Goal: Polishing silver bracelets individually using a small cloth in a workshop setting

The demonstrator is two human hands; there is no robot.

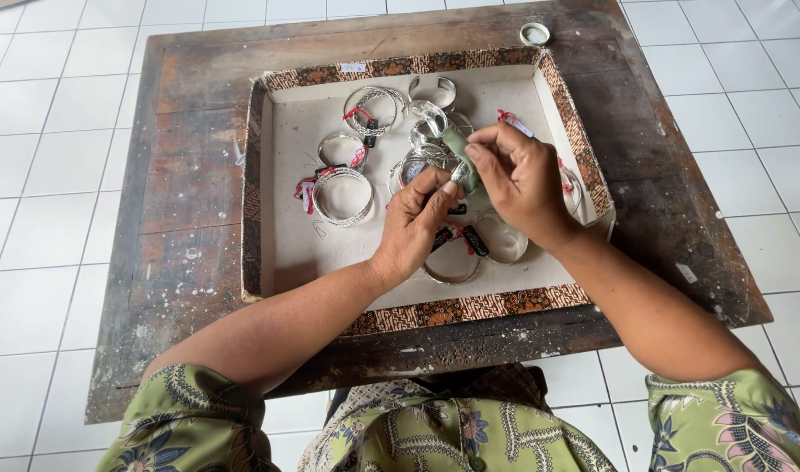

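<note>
A shallow tray [277, 183] with a patterned brown rim and pale lining lies on a worn wooden table [190, 210]. Several silver bangles [342, 195] with red-and-black tags are spread inside it. Both my hands meet over the tray's middle. My left hand [415, 223] pinches a small silver piece between thumb and fingers. My right hand [518, 179] holds a pale green cloth [464, 162] pressed against that piece. More bangles lie partly hidden under my hands.
A small round metal lid [534, 34] sits at the table's far edge. White floor tiles [41, 175] surround the low table. My green patterned sleeves and lap fill the bottom of the view.
</note>
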